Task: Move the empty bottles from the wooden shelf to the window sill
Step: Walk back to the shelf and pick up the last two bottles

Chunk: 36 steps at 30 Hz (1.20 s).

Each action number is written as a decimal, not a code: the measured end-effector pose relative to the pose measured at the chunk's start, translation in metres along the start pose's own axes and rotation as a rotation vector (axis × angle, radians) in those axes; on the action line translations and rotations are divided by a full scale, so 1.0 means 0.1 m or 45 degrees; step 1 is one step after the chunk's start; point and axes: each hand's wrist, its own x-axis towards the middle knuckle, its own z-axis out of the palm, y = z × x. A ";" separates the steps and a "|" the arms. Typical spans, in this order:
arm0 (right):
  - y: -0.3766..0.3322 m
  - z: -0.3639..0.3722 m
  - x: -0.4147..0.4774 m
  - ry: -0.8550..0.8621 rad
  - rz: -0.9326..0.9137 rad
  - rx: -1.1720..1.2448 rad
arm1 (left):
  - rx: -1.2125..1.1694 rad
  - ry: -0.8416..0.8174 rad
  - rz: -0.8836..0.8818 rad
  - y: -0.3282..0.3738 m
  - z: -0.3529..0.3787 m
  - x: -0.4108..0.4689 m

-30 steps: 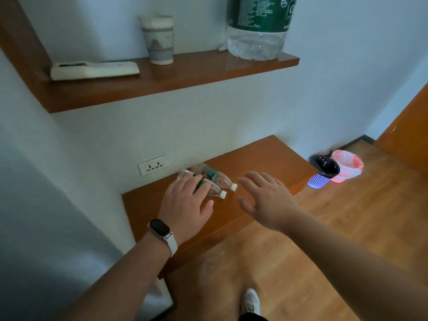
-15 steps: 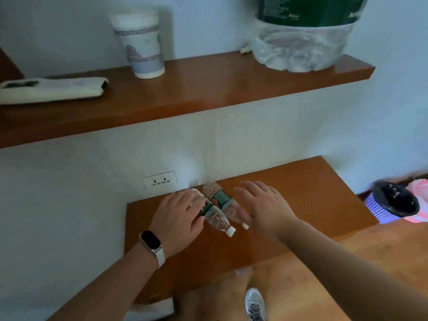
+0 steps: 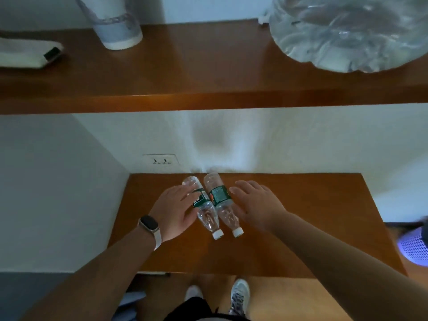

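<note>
Two clear empty bottles with green labels and white caps lie side by side on the lower wooden shelf [image 3: 301,228], caps toward me. My left hand [image 3: 173,212], with a watch on its wrist, rests flat over the left bottle [image 3: 203,205], its straight fingers lying across the label. Just right of the right bottle [image 3: 222,202] hovers my right hand [image 3: 257,205], fingers spread, its fingertips beside the label; contact is unclear. The window sill is out of view.
The upper wooden shelf [image 3: 208,72] juts out above, carrying a paper cup [image 3: 115,26], a white remote [image 3: 30,54] and a large water jug [image 3: 347,31]. A wall socket [image 3: 161,160] sits behind the bottles. A purple bin [image 3: 414,249] stands at the right.
The camera has moved closer and over the lower shelf. Both hands have come down to the bottles, the left one settling on the left bottle, the right one beside the right bottle.
</note>
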 end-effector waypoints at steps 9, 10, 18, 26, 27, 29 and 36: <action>0.28 0.36 0.51 -0.148 -0.295 -0.190 | 0.002 -0.228 -0.037 -0.18 0.45 0.31; 0.30 0.40 0.57 -0.168 -0.336 -0.229 | 0.013 -0.260 -0.027 -0.18 0.51 0.34; 0.41 0.56 0.88 -0.175 -0.649 -0.435 | 0.155 -0.402 0.009 -0.23 0.78 0.49; 0.55 0.75 0.98 -0.013 -0.733 -0.506 | 0.300 -0.398 0.009 -0.22 0.83 0.60; 0.57 0.75 0.96 -0.029 -0.712 -0.506 | 0.328 -0.393 0.014 -0.22 0.83 0.60; 0.60 0.75 0.93 -0.067 -0.671 -0.515 | 0.366 -0.379 0.043 -0.24 0.84 0.60; 0.74 0.80 0.73 -0.181 -0.549 -0.556 | 0.423 -0.431 0.138 -0.33 0.90 0.67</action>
